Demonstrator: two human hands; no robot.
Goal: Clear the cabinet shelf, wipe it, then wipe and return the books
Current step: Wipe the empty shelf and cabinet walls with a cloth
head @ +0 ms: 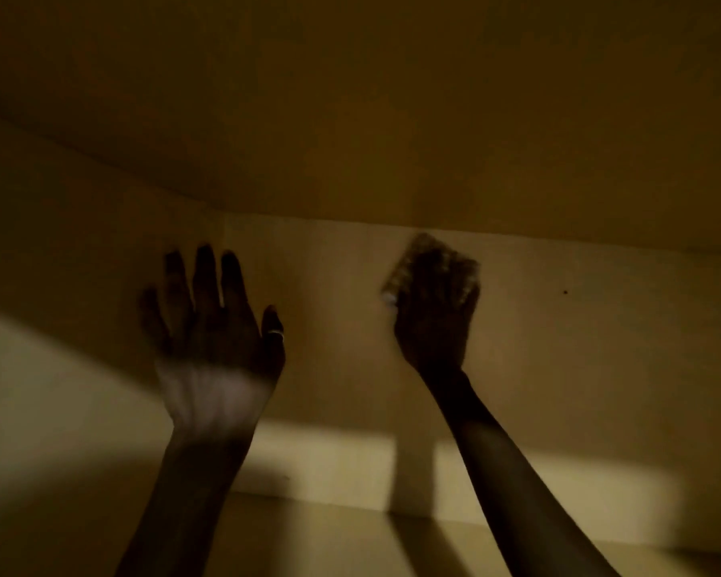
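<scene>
Dim yellowish wooden cabinet shelf (558,326), bare. Left hand (213,322) flat, fingers spread, empty, ring on thumb. Right hand (433,310) closed on blurred crumpled cloth (400,281).

shelf (558,326): smooth matt pale board | cloth (396,276): blurred, material unclear | ring (276,334): shiny metal

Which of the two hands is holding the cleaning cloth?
The right hand: its fingers are curled around a blurred, bunched cloth pressed to the shelf. The left hand is open and flat with fingers spread, holding nothing.
</scene>
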